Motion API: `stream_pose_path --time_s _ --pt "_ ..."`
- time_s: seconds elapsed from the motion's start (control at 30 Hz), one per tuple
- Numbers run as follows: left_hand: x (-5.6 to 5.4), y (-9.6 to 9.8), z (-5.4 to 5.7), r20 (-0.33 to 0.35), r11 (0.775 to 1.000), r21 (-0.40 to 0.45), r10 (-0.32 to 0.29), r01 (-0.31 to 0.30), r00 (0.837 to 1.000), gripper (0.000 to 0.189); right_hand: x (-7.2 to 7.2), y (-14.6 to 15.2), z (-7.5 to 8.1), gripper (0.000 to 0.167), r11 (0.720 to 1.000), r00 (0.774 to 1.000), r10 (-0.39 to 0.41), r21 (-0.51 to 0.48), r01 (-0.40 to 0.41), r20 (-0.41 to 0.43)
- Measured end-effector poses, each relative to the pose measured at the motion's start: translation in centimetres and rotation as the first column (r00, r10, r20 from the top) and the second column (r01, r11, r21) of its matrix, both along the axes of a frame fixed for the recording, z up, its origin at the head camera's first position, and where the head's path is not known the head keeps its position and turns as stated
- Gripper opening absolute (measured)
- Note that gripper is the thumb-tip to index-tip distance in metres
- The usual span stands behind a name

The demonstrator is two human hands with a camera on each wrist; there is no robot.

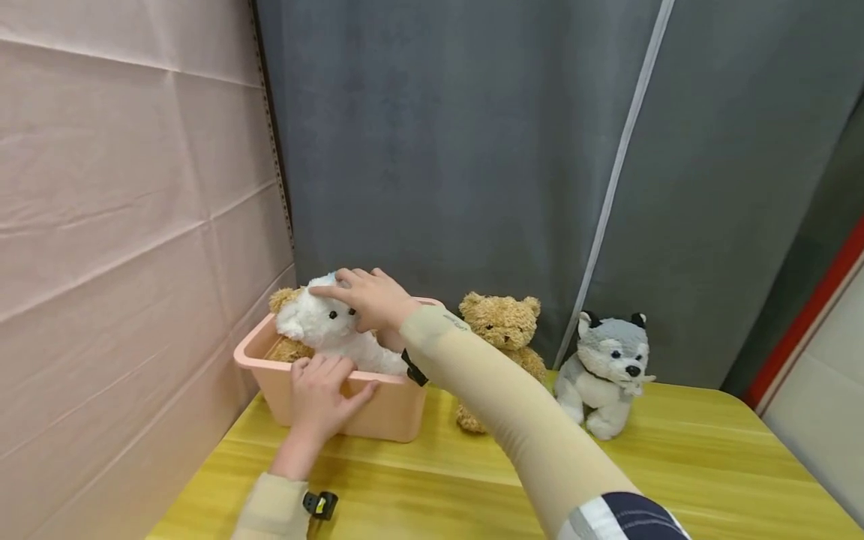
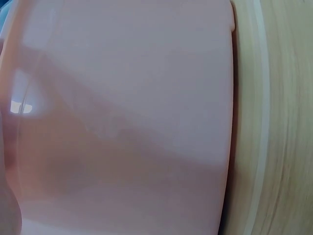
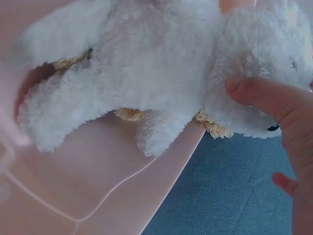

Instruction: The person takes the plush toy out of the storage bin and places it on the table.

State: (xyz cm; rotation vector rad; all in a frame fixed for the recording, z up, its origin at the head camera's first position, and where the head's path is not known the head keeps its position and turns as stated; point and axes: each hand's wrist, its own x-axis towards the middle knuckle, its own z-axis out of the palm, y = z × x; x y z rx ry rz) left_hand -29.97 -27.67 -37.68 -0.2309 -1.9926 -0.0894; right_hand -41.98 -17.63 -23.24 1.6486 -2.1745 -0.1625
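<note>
A white plush toy (image 1: 313, 319) lies belly up in the pink bin (image 1: 385, 409), its head raised near the back left and a bit of blue showing on top. My right hand (image 1: 374, 300) holds its head from the right, forefinger stretched across the brow. In the right wrist view the thumb (image 3: 264, 95) presses into the fur beside the neck. Under the white toy, a tan plush bear (image 1: 286, 349) shows only in part. My left hand (image 1: 320, 397) grips the bin's front rim, fingers over the edge and thumb along the outer wall.
Right of the bin sits another tan teddy bear (image 1: 502, 322), partly behind my right forearm. Farther right a grey and white plush husky (image 1: 610, 360) sits on the yellow wood-grain table (image 1: 702, 450). A grey curtain (image 1: 439, 150) hangs behind, and a pink cloth wall (image 1: 135, 225) borders the left.
</note>
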Motion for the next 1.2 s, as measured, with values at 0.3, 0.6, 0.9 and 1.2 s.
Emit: stream_pose_path --time_s 0.3,0.6,0.9,1.2 --pt "0.2 0.3 0.2 0.014 1.000 0.011 -0.003 0.003 1.000 0.053 -0.1 -0.3 0.3 0.110 0.999 0.999 0.038 0.029 -0.038 0.002" --pt "0.2 0.6 0.1 -0.007 1.000 0.009 -0.015 0.015 1.000 0.051 -0.1 -0.4 0.6 0.091 0.996 0.995 0.087 0.037 -0.085 -0.050" --pt "0.2 0.4 0.2 -0.013 1.000 0.012 -0.002 0.002 1.000 0.051 -0.2 0.0 0.7 0.081 0.998 0.995 0.068 -0.003 -0.068 0.077" --pt "0.5 0.3 0.0 0.016 1.000 0.010 0.007 -0.007 1.000 0.052 -1.2 0.8 -0.8 0.093 0.994 0.903 0.053 -0.105 -0.009 0.426"
